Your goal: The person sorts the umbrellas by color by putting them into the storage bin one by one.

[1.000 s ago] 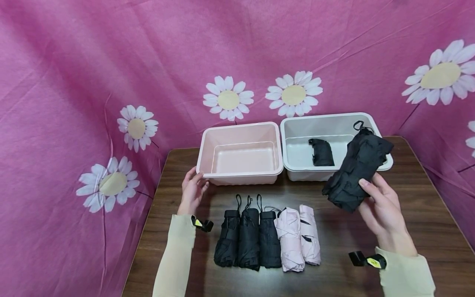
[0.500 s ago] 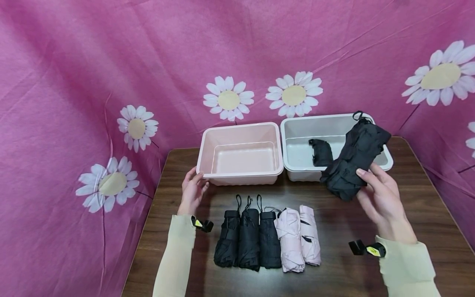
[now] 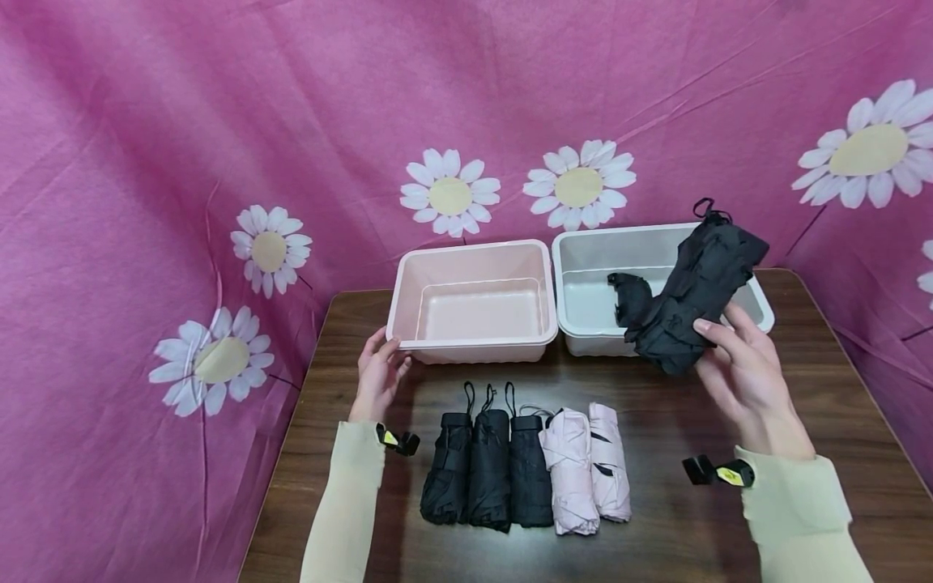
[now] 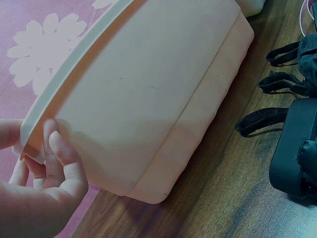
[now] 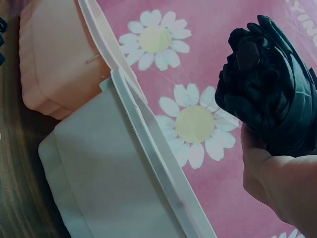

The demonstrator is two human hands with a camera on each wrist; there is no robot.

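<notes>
My right hand (image 3: 751, 380) grips a folded black umbrella (image 3: 703, 291), tilted, its wrist loop at the far end. It hangs over the right part of the white bin (image 3: 583, 330) and hides some of it. Inside that bin lies another black folded bundle (image 3: 632, 298), partly covered by the held umbrella. At the front left corner of the pink bin (image 3: 474, 346), my left hand (image 3: 377, 376) pinches the rim; the left wrist view has its fingers (image 4: 69, 153) curled at the edge.
Several folded umbrellas lie side by side in front of the bins: black umbrellas (image 3: 488, 470) with loops on the left, pink umbrellas (image 3: 572, 470) on the right. A pink flowered cloth (image 3: 350, 121) hangs behind the wooden table (image 3: 678, 502).
My right hand has moved the black umbrella a little away from me and to the left, further over the white bin. The left hand stays at the pink bin.
</notes>
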